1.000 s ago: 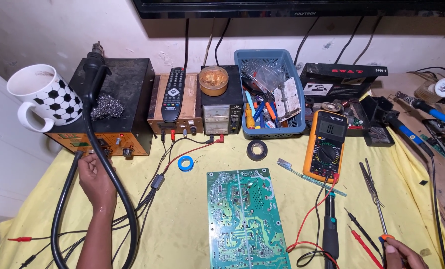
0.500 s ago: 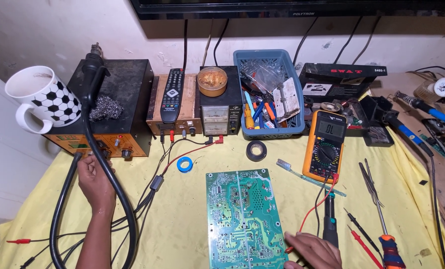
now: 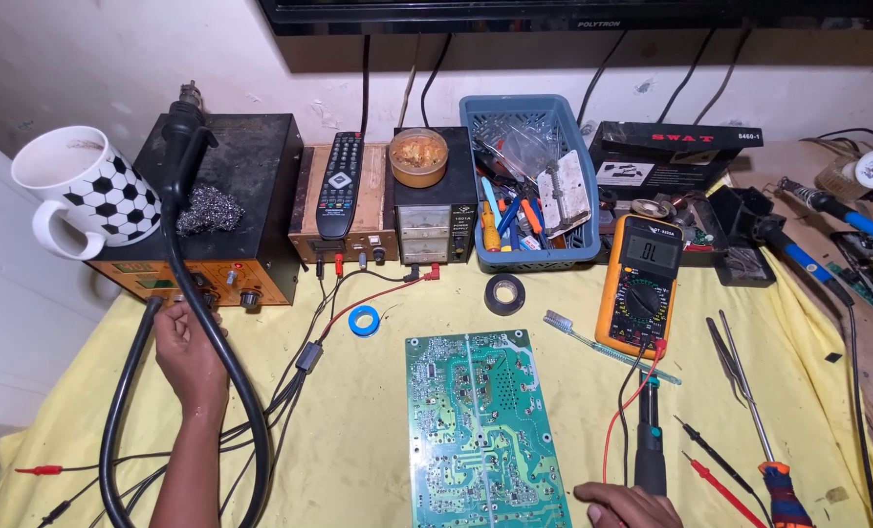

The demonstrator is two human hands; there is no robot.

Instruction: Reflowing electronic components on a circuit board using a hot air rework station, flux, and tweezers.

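My left hand (image 3: 188, 354) reaches up to the front panel of the black and orange rework station (image 3: 218, 210), its fingers at the knobs; whether it grips one is hidden. A thick black hose (image 3: 212, 342) loops over my left wrist. My right hand (image 3: 628, 505) rests at the bottom edge, next to the green circuit board (image 3: 476, 425), fingers curled at the base of a black-handled soldering iron (image 3: 650, 445). The board lies flat on the yellow cloth between my hands.
A football-patterned mug (image 3: 85, 191) stands at the left. A remote (image 3: 340, 184), a small power supply (image 3: 432, 220), a blue basket of tools (image 3: 531, 181) and a yellow multimeter (image 3: 640, 284) line the back. Tweezers, probes and a screwdriver (image 3: 764, 460) lie at the right.
My right hand moved left from the screwdriver at the far right to the soldering iron beside the board. My left hand stayed at the station's panel.
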